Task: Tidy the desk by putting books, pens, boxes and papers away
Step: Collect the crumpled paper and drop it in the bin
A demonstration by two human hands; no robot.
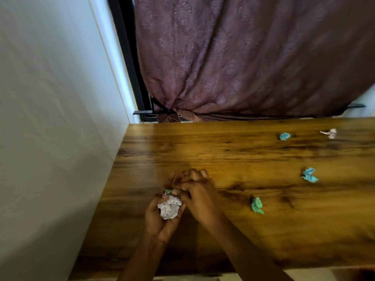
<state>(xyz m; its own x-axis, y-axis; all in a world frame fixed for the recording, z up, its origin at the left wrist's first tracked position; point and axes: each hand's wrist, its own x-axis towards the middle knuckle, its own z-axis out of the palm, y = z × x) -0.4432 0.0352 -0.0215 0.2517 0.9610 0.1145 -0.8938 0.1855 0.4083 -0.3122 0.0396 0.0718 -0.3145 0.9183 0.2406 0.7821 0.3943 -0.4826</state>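
Observation:
My left hand (160,218) cups a crumpled white paper ball (169,208) over the left part of the wooden desk (243,159). My right hand (199,196) lies against it, its fingers pinching a small green scrap (169,192) at the top of the ball. Loose paper wads lie on the desk to the right: a green one (256,205), a blue one (309,175), a smaller blue one (284,136) and a pinkish-white one (330,133) near the far edge.
A white wall (56,118) borders the desk on the left. A purple curtain (243,57) hangs behind the far edge, beside a black window frame (129,57). The desk's near edge runs along the bottom.

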